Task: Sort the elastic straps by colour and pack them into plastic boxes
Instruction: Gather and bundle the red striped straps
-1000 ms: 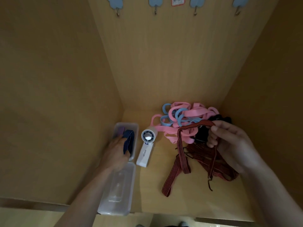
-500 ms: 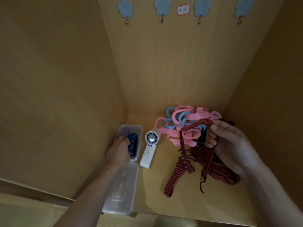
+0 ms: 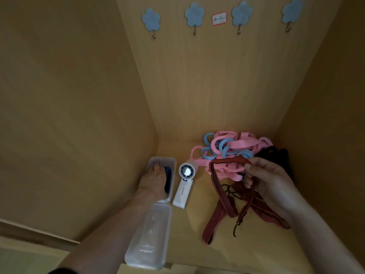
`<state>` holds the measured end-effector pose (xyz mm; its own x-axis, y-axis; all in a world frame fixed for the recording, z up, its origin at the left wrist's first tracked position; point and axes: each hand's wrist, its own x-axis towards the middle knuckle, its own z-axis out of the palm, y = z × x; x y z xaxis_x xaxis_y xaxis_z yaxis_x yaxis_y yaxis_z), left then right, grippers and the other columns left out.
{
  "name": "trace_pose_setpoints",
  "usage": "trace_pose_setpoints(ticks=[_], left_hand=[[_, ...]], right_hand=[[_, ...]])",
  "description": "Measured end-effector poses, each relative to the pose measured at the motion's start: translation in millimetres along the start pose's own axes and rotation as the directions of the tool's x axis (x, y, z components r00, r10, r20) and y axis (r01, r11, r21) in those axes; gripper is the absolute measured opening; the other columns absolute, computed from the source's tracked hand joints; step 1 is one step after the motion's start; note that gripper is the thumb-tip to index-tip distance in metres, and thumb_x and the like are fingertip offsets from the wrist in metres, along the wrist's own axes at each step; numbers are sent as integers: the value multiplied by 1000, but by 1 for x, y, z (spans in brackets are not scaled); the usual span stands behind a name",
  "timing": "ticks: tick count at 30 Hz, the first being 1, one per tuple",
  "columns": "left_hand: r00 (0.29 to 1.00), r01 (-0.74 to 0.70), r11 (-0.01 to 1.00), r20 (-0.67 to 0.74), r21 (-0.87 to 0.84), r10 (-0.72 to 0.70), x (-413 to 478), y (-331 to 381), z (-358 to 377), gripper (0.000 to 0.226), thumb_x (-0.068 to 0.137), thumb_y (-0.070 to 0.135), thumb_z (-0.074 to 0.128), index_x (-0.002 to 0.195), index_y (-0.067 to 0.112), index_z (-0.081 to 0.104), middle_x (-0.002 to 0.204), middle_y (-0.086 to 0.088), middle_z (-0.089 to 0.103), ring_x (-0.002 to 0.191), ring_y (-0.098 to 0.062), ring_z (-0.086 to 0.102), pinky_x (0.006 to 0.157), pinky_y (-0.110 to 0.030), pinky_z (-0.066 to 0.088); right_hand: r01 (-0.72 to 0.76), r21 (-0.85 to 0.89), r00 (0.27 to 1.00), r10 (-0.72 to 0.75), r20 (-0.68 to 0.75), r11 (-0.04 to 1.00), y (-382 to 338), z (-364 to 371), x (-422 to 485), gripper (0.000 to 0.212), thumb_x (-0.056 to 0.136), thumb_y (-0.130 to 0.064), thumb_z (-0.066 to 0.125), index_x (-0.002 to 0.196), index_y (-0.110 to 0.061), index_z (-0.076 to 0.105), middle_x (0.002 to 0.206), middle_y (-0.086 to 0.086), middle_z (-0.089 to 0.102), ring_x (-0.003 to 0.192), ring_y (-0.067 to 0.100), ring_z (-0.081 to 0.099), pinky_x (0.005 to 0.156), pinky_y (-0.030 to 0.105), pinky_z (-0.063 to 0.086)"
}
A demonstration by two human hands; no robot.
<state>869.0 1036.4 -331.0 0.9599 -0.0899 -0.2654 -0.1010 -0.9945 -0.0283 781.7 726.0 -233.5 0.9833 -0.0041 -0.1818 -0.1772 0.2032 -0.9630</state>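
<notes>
My left hand (image 3: 153,179) lies flat inside the far clear plastic box (image 3: 171,162), pressing down on a dark blue strap (image 3: 169,179). My right hand (image 3: 265,177) pinches a red-and-black striped strap (image 3: 214,176) that loops up off the shelf, its ends trailing down toward the front. More striped straps (image 3: 266,213) lie under that hand. Behind them sits a tangle of pink straps (image 3: 240,144) and light blue straps (image 3: 225,145), with a black strap bundle (image 3: 276,155) in the back right corner.
A second clear plastic box (image 3: 150,234) sits at the shelf's front edge, in line with the first. A white handheld fan (image 3: 184,186) lies between the boxes and the straps. Wooden walls close in left, back and right; blue flower hooks (image 3: 151,21) hang above.
My left hand slid deeper into the far box, now covering most of the blue strap. My right hand kept its pinch on the striped strap, whose loop sags a little lower.
</notes>
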Motion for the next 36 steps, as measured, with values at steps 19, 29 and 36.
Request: trace_pose_setpoints(ticks=[19,29,36], left_hand=[[825,234,137,122,-962,-552,-16,-2,-24,29,81,30,71,66,5,69,52,-1,61,53,-21,57,58,-40,53],[807,318,-218,385,-922,-447,-33,5,-11,25,89,21,68,92,-4,69,65,-13,59,42,-17,47,37,-18,28],[833,392,62,325,-918,-448,-32,7,-11,28,68,26,59,73,0,70,69,-18,73,69,-35,73,64,-48,62]], right_hand=[[332,-757,908,-408,95,563,59,62,38,24,85,-9,64,106,-19,60,110,-8,49,103,13,54,86,32,48],[559,-815,829,-92,552,151,111,170,79,70,82,-18,68,147,-17,41,153,14,31,134,33,39,108,41,41],[529,-837,849,-75,524,141,144,176,101,50,65,-16,79,111,-8,60,114,10,56,105,30,57,84,41,53]])
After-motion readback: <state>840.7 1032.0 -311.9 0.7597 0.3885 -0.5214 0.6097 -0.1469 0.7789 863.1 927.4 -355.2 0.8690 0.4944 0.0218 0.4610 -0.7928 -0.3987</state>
